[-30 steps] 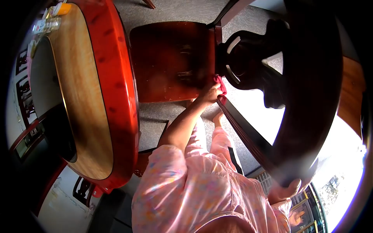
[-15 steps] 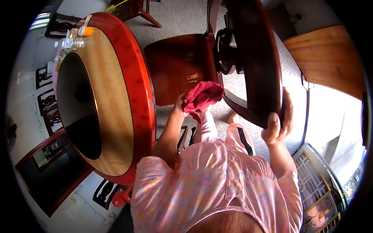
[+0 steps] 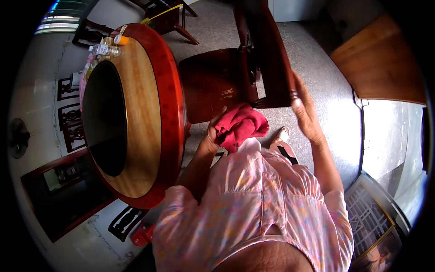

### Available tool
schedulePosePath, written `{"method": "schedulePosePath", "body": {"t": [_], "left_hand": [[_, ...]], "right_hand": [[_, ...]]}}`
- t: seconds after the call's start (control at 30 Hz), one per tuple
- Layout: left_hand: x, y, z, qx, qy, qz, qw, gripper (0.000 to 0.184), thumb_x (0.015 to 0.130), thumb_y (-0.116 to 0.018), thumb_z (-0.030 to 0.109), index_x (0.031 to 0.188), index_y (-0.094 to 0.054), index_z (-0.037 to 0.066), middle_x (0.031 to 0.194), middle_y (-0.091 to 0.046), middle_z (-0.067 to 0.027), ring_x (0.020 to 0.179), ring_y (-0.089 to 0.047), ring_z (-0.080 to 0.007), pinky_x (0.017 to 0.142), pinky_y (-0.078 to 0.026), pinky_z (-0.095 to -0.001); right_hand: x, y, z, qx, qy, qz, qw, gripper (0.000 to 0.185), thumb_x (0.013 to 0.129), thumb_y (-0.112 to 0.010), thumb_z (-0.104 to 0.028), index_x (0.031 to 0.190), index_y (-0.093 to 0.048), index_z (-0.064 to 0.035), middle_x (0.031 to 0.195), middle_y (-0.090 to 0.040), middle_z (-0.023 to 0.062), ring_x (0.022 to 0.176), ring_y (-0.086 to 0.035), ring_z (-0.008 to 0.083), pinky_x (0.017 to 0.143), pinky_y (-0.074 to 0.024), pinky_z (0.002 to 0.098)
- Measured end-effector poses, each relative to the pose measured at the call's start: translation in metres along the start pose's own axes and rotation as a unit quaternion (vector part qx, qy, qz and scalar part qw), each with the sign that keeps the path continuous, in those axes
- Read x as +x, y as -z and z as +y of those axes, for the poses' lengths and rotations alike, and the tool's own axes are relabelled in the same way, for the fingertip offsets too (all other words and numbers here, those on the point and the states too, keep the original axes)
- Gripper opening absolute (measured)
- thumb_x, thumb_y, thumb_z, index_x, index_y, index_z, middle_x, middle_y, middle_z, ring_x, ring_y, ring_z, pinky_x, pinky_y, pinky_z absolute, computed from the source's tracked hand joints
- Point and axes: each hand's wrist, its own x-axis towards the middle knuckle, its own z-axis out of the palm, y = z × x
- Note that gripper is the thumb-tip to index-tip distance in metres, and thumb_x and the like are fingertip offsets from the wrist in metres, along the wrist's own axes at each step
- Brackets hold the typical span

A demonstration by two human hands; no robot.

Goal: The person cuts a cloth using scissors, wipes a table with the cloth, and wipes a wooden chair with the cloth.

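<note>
A crumpled dark-pink cloth (image 3: 242, 125) is bunched in my left hand (image 3: 212, 136), in front of my shirt and by the near edge of a chair seat. The dark wooden chair (image 3: 208, 75) stands beside the round table, with light scuffs on its seat. My right hand (image 3: 306, 111) grips the end of the chair's top rail (image 3: 276, 50), thumb on the near side and fingers partly hidden behind it.
On the left is a round table (image 3: 168, 90) with a red rim and a dark centre. Bottles (image 3: 108, 50) stand at its far edge. Another chair (image 3: 170, 20) is at the back, a wooden panel (image 3: 383, 63) at the right, and framed pictures (image 3: 371, 222) lower right.
My left hand has drawn back from the joint of seat and backrest with the cloth. The chair's top rail now appears farther left and away from me, my right hand still on it.
</note>
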Motion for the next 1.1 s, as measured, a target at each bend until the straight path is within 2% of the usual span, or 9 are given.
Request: {"method": "schedulePosePath", "body": {"t": [0.13, 0.2, 0.33, 0.57, 0.7, 0.9, 0.97, 1.03, 1.1], "left_hand": [[-0.008, -0.031, -0.013, 0.01, 0.039, 0.017, 0.999, 0.053, 0.086, -0.045, 0.04, 0.115, -0.046, -0.005, 0.11, -0.055, -0.0164, 0.102, -0.052, -0.0278, 0.093, -0.038, -0.0384], [-0.003, -0.034, -0.021, 0.02, 0.045, 0.025, 0.998, 0.052, 0.086, -0.045, 0.039, 0.114, -0.047, -0.004, 0.109, -0.055, -0.0162, 0.102, -0.053, -0.0274, 0.093, -0.039, -0.0381], [0.011, -0.036, -0.029, 0.026, 0.062, 0.015, 0.998, 0.049, 0.087, -0.045, 0.037, 0.115, -0.047, -0.002, 0.11, -0.055, -0.0158, 0.104, -0.051, -0.0265, 0.095, -0.036, -0.0376], [0.041, -0.087, -0.057, 0.147, 0.122, -0.069, 0.979, 0.046, 0.088, -0.044, 0.033, 0.117, -0.045, -0.002, 0.111, -0.055, -0.0143, 0.103, -0.053, -0.0235, 0.095, -0.037, -0.0344], [0.067, -0.116, -0.067, 0.324, 0.169, -0.045, 0.93, 0.054, 0.086, -0.043, 0.047, 0.111, -0.049, 0.0, 0.103, -0.058, -0.0119, 0.092, -0.058, -0.0202, 0.081, -0.047, -0.0328], [0.074, -0.161, -0.083, 0.431, 0.113, -0.123, 0.887, 0.052, 0.086, -0.044, 0.047, 0.118, -0.045, 0.007, 0.108, -0.054, -0.0052, 0.099, -0.052, -0.0137, 0.087, -0.041, -0.0303], [0.081, -0.161, -0.086, 0.523, 0.099, -0.105, 0.84, 0.06, 0.085, -0.044, 0.049, 0.126, -0.037, 0.006, 0.114, -0.047, -0.0062, 0.097, -0.048, -0.0152, 0.078, -0.043, -0.0312], [0.093, -0.155, -0.087, 0.626, 0.062, -0.09, 0.772, 0.061, 0.086, -0.044, 0.047, 0.128, -0.035, 0.004, 0.114, -0.046, -0.0085, 0.093, -0.048, -0.0158, 0.074, -0.044, -0.0293], [0.102, -0.156, -0.089, 0.647, 0.034, -0.089, 0.756, 0.056, 0.087, -0.046, 0.041, 0.126, -0.037, 0.002, 0.11, -0.049, -0.0091, 0.09, -0.05, -0.0151, 0.069, -0.045, -0.0267]], "right_hand": [[-0.035, 0.037, 0.029, 0.124, -0.12, -0.044, 0.984, 0.07, 0.083, -0.044, -0.053, 0.126, -0.036, 0.0014, 0.112, -0.052, 0.0159, 0.098, -0.051, 0.0229, 0.085, -0.0386, 0.0336], [-0.055, 0.05, 0.049, 0.087, -0.327, -0.001, 0.941, 0.06, 0.083, -0.049, -0.047, 0.119, -0.045, 0.0015, 0.1, -0.058, 0.0119, 0.084, -0.054, 0.0178, 0.074, -0.0429, 0.03], [-0.09, 0.05, 0.065, 0.132, -0.421, 0.045, 0.896, 0.045, 0.084, -0.053, -0.035, 0.111, -0.05, 0.0015, 0.091, -0.061, 0.0089, 0.076, -0.055, 0.0155, 0.067, -0.0439, 0.0271], [-0.108, 0.04, 0.057, 0.439, -0.353, -0.066, 0.824, 0.067, 0.075, -0.063, -0.043, 0.121, -0.039, -0.0007, 0.105, -0.055, 0.0113, 0.088, -0.059, 0.0234, 0.067, -0.0517, 0.0352], [-0.102, 0.046, 0.051, 0.48, -0.333, 0.064, 0.809, 0.047, 0.075, -0.066, -0.016, 0.115, -0.046, -0.0032, 0.104, -0.057, 0.0094, 0.088, -0.059, 0.0223, 0.074, -0.0508, 0.0368], [-0.115, 0.093, 0.055, 0.602, -0.237, 0.191, 0.738, 0.047, 0.074, -0.061, -0.019, 0.116, -0.046, -0.0017, 0.111, -0.055, 0.0134, 0.103, -0.052, 0.027, 0.093, -0.0385, 0.0428], [-0.117, 0.107, 0.048, 0.661, -0.173, 0.195, 0.703, 0.05, 0.074, -0.06, -0.019, 0.118, -0.043, -0.0008, 0.113, -0.053, 0.0152, 0.105, -0.051, 0.0287, 0.095, -0.0368, 0.0437], [-0.12, 0.118, 0.05, 0.66, -0.144, 0.202, 0.709, 0.055, 0.074, -0.061, -0.02, 0.12, -0.04, -0.0002, 0.114, -0.052, 0.0164, 0.104, -0.051, 0.0301, 0.093, -0.0383, 0.0443], [-0.125, 0.131, 0.074, 0.558, -0.184, 0.203, 0.784, 0.05, 0.074, -0.061, -0.021, 0.117, -0.044, 0.0002, 0.11, -0.055, 0.0146, 0.099, -0.054, 0.0277, 0.089, -0.0417, 0.0407]]}}
